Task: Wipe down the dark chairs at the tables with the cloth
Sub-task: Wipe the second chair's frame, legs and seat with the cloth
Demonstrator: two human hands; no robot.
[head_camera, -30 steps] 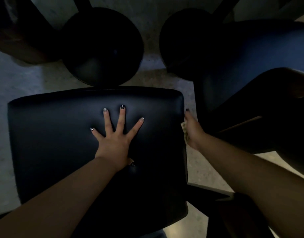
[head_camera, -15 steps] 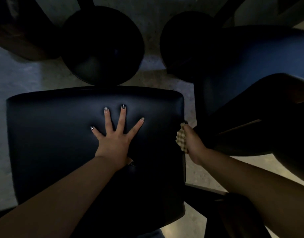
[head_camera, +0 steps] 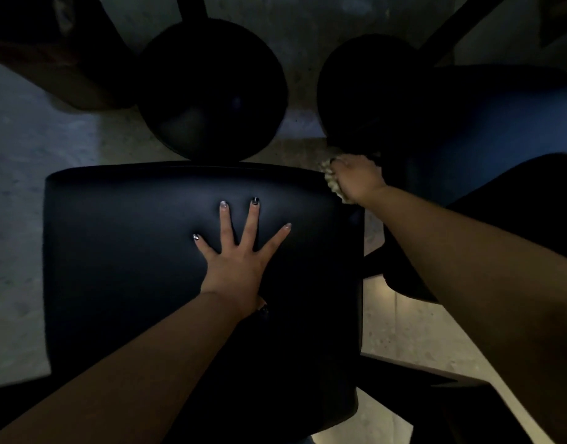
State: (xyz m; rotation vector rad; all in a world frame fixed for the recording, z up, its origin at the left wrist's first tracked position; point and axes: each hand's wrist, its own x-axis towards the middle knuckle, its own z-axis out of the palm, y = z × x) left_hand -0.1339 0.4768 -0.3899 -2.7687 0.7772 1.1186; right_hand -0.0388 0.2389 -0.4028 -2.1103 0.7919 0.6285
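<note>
The dark chair seat (head_camera: 166, 267) fills the middle of my view, a padded square cushion seen from straight above, and I read its far right corner as the part being wiped. The cloth (head_camera: 334, 184), a pale waffle-textured rag, sits bunched at that corner, just off the seat's right edge. My right hand (head_camera: 359, 177) grips it, fingers curled round the wad so that only a strip of fabric shows on the side facing the cushion; bunching it like that likely gives a firm pad for working along the edge and down the side. My left hand (head_camera: 234, 261) lies flat on the centre of the seat with its fingers (head_camera: 225, 225) spread wide and straight. I judge that it is there to steady the chair so it does not slide or turn under the rubbing. Beyond the seat stand two round dark pedestal bases (head_camera: 211, 91), probably belonging to the benches, and a second dark chair (head_camera: 487, 129) lies to the right, close to the cloth hand. The pale speckled floor (head_camera: 400, 331) shows between them. The light is very dim, and I can make out no brand, label or writing anywhere.
</note>
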